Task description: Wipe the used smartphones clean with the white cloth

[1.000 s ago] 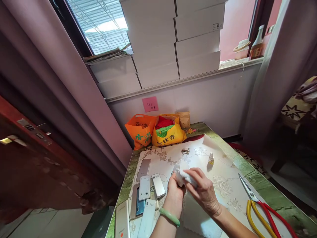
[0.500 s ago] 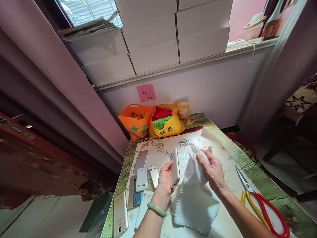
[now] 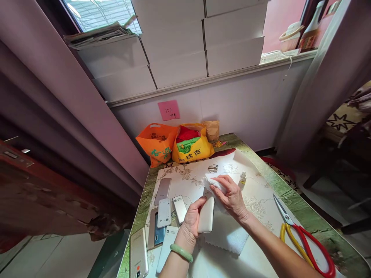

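Note:
My left hand [image 3: 191, 218], a green bangle [image 3: 181, 252] on its wrist, grips a white mobile phone [image 3: 206, 214] by its side. Bunched in the fingers of my right hand [image 3: 230, 197] is a white cloth [image 3: 215, 183], pressed against the phone's upper end. The rest of the cloth hangs behind and below the phone, over the table covering. Left of my left hand lie several other phones, among them a small white one [image 3: 180, 209], a white one with a worn back [image 3: 164, 212] and a gold one [image 3: 138, 253].
Scissors [image 3: 286, 218] with red and yellow handles lie at the right. A small bottle [image 3: 242, 178] stands beyond my right hand, near a pair of glasses [image 3: 213, 168]. An orange bag [image 3: 158, 144] and a yellow bag [image 3: 193, 151] stand at the table's far end.
My right hand has moved left and brought the bunched cloth onto the phone's top. The phone has turned so its flat face shows. The small bottle is now in fuller view.

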Demonstrator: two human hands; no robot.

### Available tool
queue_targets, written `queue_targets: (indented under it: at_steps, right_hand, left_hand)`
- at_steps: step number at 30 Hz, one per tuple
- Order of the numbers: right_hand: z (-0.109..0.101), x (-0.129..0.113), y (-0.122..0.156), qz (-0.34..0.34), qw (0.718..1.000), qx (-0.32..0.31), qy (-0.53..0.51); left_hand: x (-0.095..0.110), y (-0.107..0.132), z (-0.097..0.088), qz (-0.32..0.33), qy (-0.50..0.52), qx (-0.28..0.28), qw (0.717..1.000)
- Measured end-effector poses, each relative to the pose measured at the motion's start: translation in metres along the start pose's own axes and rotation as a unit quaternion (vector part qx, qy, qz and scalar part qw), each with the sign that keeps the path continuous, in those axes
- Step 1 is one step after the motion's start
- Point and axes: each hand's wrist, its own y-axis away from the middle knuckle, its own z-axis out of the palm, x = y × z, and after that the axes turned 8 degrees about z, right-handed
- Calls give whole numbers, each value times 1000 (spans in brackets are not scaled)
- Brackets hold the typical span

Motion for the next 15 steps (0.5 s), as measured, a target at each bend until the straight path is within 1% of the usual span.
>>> queue_targets:
  at_steps: [2, 4, 6, 8, 10, 12, 13, 15]
  right_hand:
    - [1, -11, 16, -14, 999, -32, -19]
    - [0, -22, 32, -35, 996, -71, -47]
    - [-2, -26, 39, -47, 993, -89, -63]
    - [-4, -23, 33, -42, 995, -71, -61]
    - [-6, -15, 18, -22, 998, -30, -44]
    - [-9, -9, 5, 0, 1000, 10, -27]
    - [-9, -7, 3, 5, 1000, 19, -22]
    - [-10, -10, 9, 1, 1000, 16, -19]
  left_hand:
    - [-1, -2, 0, 19, 11, -10, 1000]
    - [-2, -5, -1, 43, 16, -37, 998]
    - [-3, -5, -3, 46, 14, -64, 997]
    - [-4, -2, -4, 21, 7, -72, 997]
    - [-5, 4, -3, 9, -1, -57, 998]
    - [-7, 9, -1, 23, -4, -32, 999]
    - [-8, 11, 0, 34, 1, -26, 999]
    - [-8, 12, 0, 45, 18, -32, 998]
